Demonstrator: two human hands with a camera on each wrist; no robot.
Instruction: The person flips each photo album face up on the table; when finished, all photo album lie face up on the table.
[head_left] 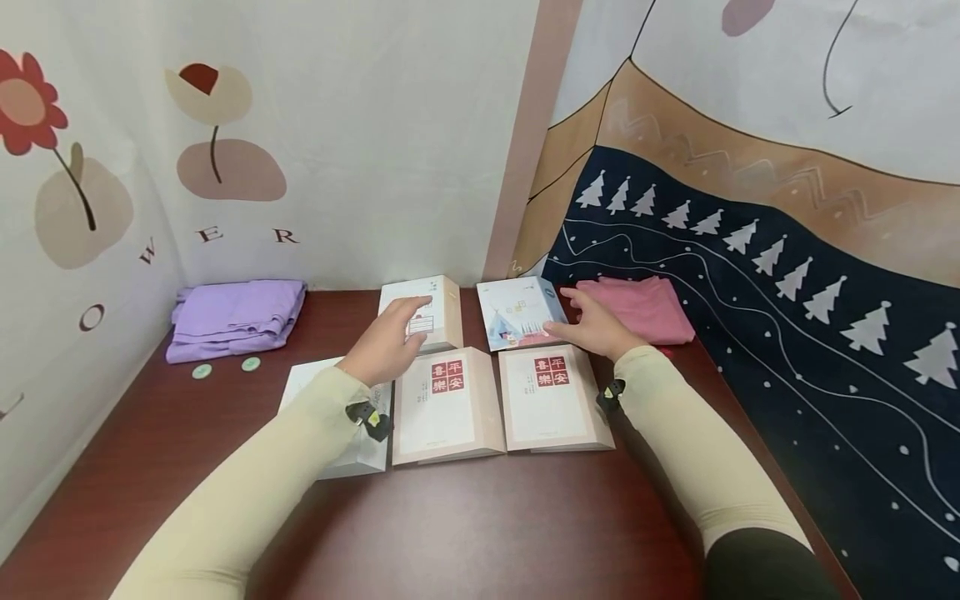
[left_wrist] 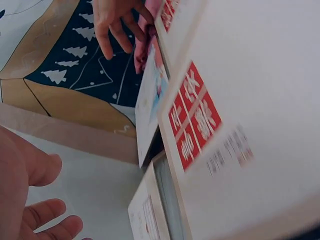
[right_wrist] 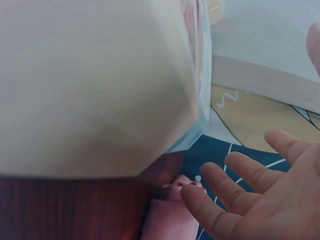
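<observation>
My left hand (head_left: 384,340) is over the back-left white box (head_left: 446,304), its fingers loosely spread; in the left wrist view the fingers (left_wrist: 47,212) hold nothing. My right hand (head_left: 596,323) is at the right edge of the back-right box (head_left: 517,312), which has a blue tent picture. Its fingers (right_wrist: 240,182) are spread with nothing between them; contact with the box cannot be told. In front lie two cream-edged boxes, a middle one (head_left: 438,421) and a right one (head_left: 551,412), both with red-and-white character squares. My left forearm partly covers a white, grey-sided box (head_left: 371,454).
Folded purple cloth (head_left: 236,321) lies at the table's back left, with two round green pieces, one (head_left: 202,372) left of the other (head_left: 251,364). Folded pink cloth (head_left: 645,308) is at the back right. Printed curtains (head_left: 375,167) border the dark red table (head_left: 480,533).
</observation>
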